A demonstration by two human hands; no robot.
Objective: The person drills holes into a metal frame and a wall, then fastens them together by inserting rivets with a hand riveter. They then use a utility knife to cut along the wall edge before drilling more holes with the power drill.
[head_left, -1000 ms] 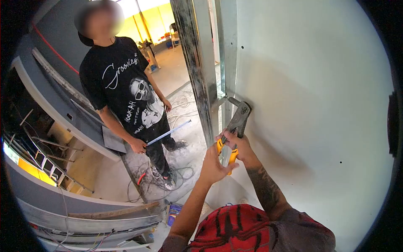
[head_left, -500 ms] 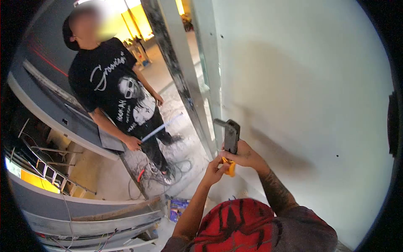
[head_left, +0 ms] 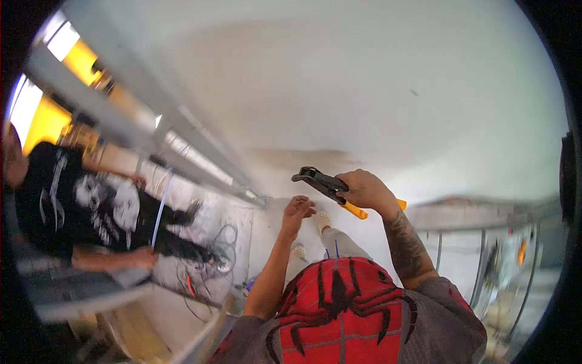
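Observation:
A black tool with yellow handles [head_left: 322,182] is gripped in my right hand [head_left: 367,193]; its dark head points to the left and its handles show below and to the right of the fist. My left hand [head_left: 298,209] is just below and left of the tool's head, apart from it, with the fingers slightly curled and nothing visible in them. Both hands are in front of a pale wall panel [head_left: 376,109], above my shoes and legs.
On the left, a person in a black printed shirt [head_left: 54,200] holds a long pale strip [head_left: 160,212]. Metal studs [head_left: 182,142] slant between that person and the panel. Cables [head_left: 225,242] lie on the dusty floor. More metal uprights [head_left: 482,267] stand at the lower right.
The view has swung, so the person and studs appear farther left. My left hand has come off the tool, which my right hand now holds alone with its handles spread apart.

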